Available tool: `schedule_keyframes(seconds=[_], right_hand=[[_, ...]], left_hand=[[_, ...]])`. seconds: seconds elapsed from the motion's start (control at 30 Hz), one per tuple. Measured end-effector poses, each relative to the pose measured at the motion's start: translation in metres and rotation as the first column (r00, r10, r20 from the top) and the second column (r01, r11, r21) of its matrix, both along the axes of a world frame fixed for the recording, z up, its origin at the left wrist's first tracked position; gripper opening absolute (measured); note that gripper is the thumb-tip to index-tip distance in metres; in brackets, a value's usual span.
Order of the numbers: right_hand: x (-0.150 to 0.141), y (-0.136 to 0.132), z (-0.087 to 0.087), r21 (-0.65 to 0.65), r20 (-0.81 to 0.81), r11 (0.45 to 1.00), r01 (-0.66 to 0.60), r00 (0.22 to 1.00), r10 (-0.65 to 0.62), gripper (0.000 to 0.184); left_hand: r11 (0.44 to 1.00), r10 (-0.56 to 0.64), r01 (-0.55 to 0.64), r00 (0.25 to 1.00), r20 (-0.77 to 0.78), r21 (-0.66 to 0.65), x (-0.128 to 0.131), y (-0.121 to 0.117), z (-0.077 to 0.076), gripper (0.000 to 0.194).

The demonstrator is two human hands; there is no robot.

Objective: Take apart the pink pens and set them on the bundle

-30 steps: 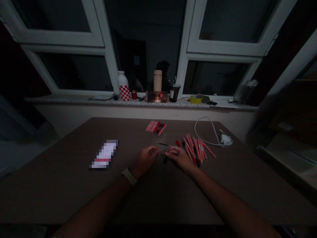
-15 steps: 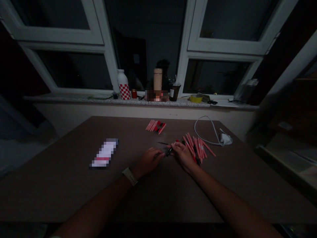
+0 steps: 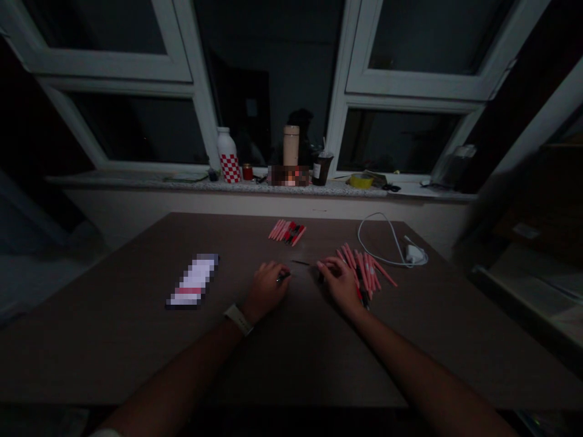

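My left hand (image 3: 268, 290), with a pale watch band at its wrist, is closed on a small black pen part (image 3: 283, 276) that pokes out past the fingertips. To its right, my right hand (image 3: 340, 284) has curled fingers, with something dark under the fingertips that is too dim to make out. A thin dark pen refill (image 3: 300, 263) lies on the table between the two hands, just beyond them. Beside my right hand is a loose pile of pink pen barrels (image 3: 368, 270), with red and black pieces at its near edge, partly hidden by the hand.
Farther back on the brown table (image 3: 218, 358) sits a small row of pink, red and black pens (image 3: 286, 232). A phone (image 3: 194, 282) lies at left. A white charger (image 3: 414, 254) with its cable is at right. Bottles and a cup (image 3: 322, 170) line the windowsill.
The black pen part, earlier between my hands at the right fingers, now shows in my left hand. My hands have drawn apart, the left one turning knuckles up.
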State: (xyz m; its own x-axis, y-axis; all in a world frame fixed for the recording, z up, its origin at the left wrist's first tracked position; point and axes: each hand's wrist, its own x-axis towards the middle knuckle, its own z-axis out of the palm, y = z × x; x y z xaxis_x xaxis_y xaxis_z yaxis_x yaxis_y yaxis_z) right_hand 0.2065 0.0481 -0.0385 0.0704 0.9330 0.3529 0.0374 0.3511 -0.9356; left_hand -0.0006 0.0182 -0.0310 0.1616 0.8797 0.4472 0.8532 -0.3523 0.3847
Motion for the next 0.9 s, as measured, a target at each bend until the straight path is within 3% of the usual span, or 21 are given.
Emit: schedule_keyframes(seconds=[0.2, 0.4, 0.67, 0.9], right_hand=[[0.000, 0.003, -0.009, 0.026, 0.075, 0.999, -0.044, 0.996, 0.042, 0.030], [-0.001, 0.000, -0.015, 0.122, 0.331, 0.985, -0.124, 0.941, 0.077, 0.021], [0.003, -0.004, -0.014, 0.203, 0.641, 0.965, -0.164, 0.767, -0.005, 0.014], [-0.006, -0.006, -0.004, 0.156, 0.830, 0.984, -0.089, 0.551, -0.082, 0.030]], left_hand=[[0.999, 0.020, -0.020, 1.000, -0.017, -0.037, -0.002, 0.001, -0.004, 0.017], [0.997, -0.071, 0.070, 0.997, -0.020, -0.012, -0.002, 0.005, -0.008, 0.026], [0.995, -0.089, 0.086, 0.992, -0.086, -0.041, -0.001, 0.005, -0.012, 0.027], [0.997, -0.074, 0.071, 0.995, -0.065, -0.042, 0.001, 0.004, -0.008, 0.016]])
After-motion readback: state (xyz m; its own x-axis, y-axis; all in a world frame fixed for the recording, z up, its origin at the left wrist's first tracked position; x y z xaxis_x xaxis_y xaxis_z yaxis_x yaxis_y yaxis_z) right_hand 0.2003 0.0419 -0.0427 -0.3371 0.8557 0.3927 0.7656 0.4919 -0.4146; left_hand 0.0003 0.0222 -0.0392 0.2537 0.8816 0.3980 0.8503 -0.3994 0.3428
